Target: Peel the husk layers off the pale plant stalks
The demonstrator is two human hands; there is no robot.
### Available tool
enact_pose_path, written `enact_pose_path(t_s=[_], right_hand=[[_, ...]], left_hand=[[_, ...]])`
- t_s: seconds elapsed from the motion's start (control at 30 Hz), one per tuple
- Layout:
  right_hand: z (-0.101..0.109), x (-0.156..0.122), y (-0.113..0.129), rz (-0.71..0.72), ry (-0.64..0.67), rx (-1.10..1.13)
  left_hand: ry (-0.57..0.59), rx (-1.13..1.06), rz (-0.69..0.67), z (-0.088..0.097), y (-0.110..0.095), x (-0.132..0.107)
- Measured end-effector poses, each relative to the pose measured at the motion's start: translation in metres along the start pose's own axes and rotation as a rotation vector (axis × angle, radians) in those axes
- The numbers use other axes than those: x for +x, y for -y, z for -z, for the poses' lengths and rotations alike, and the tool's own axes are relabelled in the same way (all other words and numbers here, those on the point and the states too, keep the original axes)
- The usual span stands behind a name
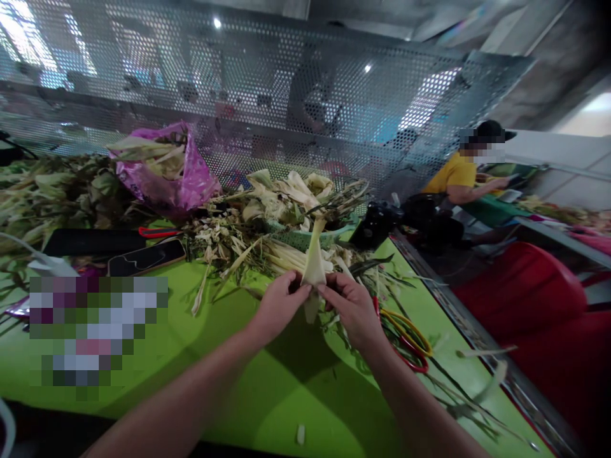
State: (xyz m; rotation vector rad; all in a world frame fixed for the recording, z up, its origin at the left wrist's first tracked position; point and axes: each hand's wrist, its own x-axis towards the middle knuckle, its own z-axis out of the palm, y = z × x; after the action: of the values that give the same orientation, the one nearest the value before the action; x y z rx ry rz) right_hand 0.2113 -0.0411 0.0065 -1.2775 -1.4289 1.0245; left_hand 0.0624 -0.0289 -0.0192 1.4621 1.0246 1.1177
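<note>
Head view: a short pale scrap [300,435] lies on the green table [229,388]. Beyond it, the left hand [280,304] and the right hand [354,310] pinch the wide part of one pale husk [314,264] between thumbs and fingers, above the table. Red and yellow looped handles [416,327] lie beside the right wrist. Farther back: a husk-filled green basket [305,239], then a perforated metal screen [258,70].

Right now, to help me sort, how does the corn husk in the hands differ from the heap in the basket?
The corn husk is pinched by the left hand and right hand; the husk heap is piled in the green basket. The corn husk looks smooth; the husk heap looks crumpled and tangled. The corn husk is pale; the husk heap mixes pale and darker bits. Both include pale, yellowish husk.
</note>
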Motion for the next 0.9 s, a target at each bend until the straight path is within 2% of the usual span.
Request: enact_pose_path(t_s=[0.27, 0.6, 0.9], right_hand=[[0.0008, 0.0009, -0.0035, 0.046, 0.018, -0.056], [-0.0010, 0.0002, -0.0042, 0.027, 0.048, -0.048], [0.0013, 0.0036, -0.0058, 0.010, 0.100, -0.015]], left_hand=[[-0.010, 0.091, -0.031, 0.0003, 0.0007, -0.0001], [-0.018, 0.124, -0.039, -0.0009, -0.0003, -0.0021], [0.026, -0.029, 0.006, -0.0014, -0.0052, -0.0027]])
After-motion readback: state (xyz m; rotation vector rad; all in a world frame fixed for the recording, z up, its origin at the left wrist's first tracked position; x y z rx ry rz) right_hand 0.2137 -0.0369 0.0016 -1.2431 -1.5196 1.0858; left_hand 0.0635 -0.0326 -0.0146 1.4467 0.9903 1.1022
